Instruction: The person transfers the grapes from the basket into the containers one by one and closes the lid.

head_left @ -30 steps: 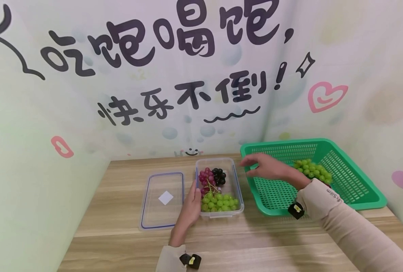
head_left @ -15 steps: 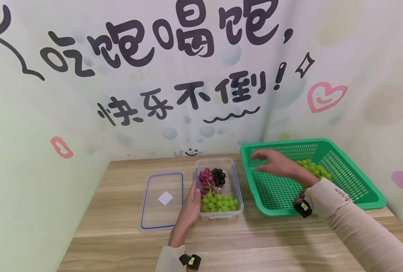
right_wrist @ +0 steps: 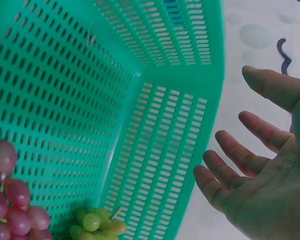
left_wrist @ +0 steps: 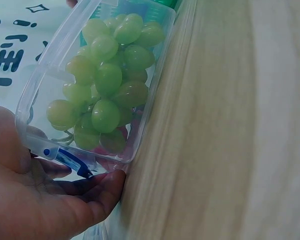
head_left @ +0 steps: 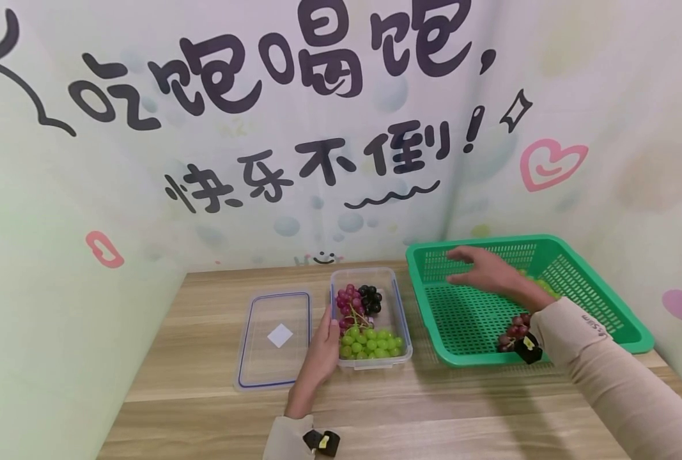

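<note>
My left hand [head_left: 322, 350] holds the left side of a clear plastic food container [head_left: 369, 365]. In the left wrist view its fingers [left_wrist: 107, 195] curl against the side wall by a blue-edged latch. Inside the container lie red grapes [head_left: 349, 299], black grapes [head_left: 371, 299] and green grapes [head_left: 372, 343]. My right hand [head_left: 484, 269] hovers over the green basket [head_left: 444, 338], with fingers spread and nothing in them. Under the right wrist, red grapes [head_left: 516, 332] lie in the basket. Green grapes [right_wrist: 97, 225] there are partly hidden by the arm in the head view.
A clear lid [head_left: 274, 338] with a blue seal and a white diamond-shaped label lies left of the container on the wooden table [head_left: 202, 409]. Behind the table hangs a printed backdrop [head_left: 260, 223]. The basket's raised rim stands right of the container.
My right hand has moved right, from beside the container to over the basket, staying empty. More of the basket's red grapes now show. The left hand and container have stayed put.
</note>
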Action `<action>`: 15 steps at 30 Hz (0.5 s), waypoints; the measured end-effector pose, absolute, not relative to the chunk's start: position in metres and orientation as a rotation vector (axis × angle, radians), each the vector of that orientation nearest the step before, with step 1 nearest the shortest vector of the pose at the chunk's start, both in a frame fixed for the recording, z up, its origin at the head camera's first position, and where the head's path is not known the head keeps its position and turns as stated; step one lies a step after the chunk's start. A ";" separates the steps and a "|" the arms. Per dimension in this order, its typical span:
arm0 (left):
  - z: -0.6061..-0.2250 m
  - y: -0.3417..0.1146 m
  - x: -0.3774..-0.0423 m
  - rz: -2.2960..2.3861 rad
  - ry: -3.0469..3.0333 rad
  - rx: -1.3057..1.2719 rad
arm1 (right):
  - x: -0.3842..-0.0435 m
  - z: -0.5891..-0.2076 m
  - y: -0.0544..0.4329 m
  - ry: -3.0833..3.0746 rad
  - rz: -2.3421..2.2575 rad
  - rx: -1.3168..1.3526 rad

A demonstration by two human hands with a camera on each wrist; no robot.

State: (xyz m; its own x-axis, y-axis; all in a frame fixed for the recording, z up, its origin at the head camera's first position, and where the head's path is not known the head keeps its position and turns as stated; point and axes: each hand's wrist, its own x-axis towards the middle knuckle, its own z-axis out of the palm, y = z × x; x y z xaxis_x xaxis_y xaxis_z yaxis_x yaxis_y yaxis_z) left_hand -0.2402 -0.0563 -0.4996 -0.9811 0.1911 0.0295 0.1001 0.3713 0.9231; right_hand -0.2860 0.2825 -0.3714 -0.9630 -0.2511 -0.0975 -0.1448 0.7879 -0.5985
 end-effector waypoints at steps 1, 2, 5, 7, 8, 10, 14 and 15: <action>-0.500 -0.056 -0.240 1.696 2.530 0.268 | -0.286 -0.372 0.285 2.806 -0.918 -0.303; -0.500 -0.056 -0.240 1.697 2.529 0.268 | -0.286 -0.373 0.287 2.804 -0.918 -0.292; -0.500 -0.056 -0.240 1.695 2.534 0.270 | -0.287 -0.375 0.293 2.802 -0.922 -0.262; -0.500 -0.056 -0.240 1.696 2.533 0.267 | -0.287 -0.376 0.298 2.813 -0.913 -0.248; -0.499 -0.056 -0.240 1.697 2.533 0.268 | -0.287 -0.377 0.300 2.820 -0.908 -0.246; -0.499 -0.056 -0.240 1.697 2.533 0.266 | -0.287 -0.377 0.304 2.841 -0.892 -0.245; -0.499 -0.056 -0.240 1.696 2.539 0.266 | -0.288 -0.377 0.311 2.889 -0.817 -0.270; -0.499 -0.056 -0.240 1.694 2.542 0.265 | -0.289 -0.377 0.313 2.898 -0.797 -0.271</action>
State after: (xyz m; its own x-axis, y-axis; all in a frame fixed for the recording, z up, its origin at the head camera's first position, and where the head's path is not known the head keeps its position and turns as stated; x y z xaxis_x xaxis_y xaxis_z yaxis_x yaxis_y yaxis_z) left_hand -0.2402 -0.0558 -0.4986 -0.9822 0.1848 0.0329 0.1015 0.3754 0.9213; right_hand -0.2886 0.3131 -0.3771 -0.9762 -0.2045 -0.0716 -0.1391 0.8449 -0.5164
